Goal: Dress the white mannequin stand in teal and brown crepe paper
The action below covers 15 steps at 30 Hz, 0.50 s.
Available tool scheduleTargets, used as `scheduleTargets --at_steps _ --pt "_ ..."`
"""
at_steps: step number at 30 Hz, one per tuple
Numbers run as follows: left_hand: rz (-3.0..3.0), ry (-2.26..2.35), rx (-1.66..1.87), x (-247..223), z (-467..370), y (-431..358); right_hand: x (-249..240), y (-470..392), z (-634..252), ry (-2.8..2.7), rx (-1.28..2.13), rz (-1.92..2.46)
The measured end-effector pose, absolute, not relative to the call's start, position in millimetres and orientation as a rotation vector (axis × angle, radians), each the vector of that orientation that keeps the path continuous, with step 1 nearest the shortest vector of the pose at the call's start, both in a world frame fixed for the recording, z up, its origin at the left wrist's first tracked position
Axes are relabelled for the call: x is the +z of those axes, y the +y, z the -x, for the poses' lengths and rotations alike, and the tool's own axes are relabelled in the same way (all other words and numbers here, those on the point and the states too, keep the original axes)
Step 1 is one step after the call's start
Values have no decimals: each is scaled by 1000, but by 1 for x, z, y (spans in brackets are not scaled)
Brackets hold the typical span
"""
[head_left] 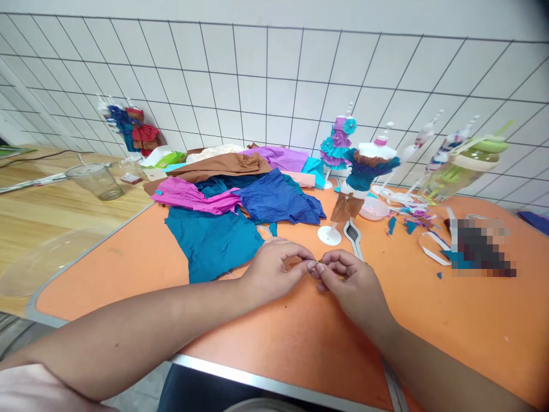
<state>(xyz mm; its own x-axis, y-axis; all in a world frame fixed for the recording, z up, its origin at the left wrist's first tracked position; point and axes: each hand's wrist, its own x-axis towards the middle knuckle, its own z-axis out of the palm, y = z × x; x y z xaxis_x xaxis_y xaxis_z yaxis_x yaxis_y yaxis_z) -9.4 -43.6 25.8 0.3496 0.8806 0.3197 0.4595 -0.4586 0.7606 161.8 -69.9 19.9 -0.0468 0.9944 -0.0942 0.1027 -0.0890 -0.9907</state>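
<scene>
Above the orange table, my left hand and my right hand meet fingertip to fingertip. Both are closed in a pinch on something tiny that I cannot make out; the fingers mostly hide it. Just beyond them stands a small white dress form on a round base, wrapped in brown and teal crepe paper. A scissors handle lies behind my right hand. Left of my left hand spreads a teal crepe paper sheet, with magenta and blue crepe paper heaped behind it.
More decorated dress forms stand along the tiled wall, with others at the far left. A green bottle and a pink bowl sit to the right among paper scraps. A clear cup is on the wooden table.
</scene>
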Motion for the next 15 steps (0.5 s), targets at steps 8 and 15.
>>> scheduleTargets --at_steps 8,15 --pt "-1519 904 880 27 14 -41 17 -66 -174 -1403 1373 1168" --pt "-1278 739 718 31 15 -42 18 -66 -182 -1569 1191 1212"
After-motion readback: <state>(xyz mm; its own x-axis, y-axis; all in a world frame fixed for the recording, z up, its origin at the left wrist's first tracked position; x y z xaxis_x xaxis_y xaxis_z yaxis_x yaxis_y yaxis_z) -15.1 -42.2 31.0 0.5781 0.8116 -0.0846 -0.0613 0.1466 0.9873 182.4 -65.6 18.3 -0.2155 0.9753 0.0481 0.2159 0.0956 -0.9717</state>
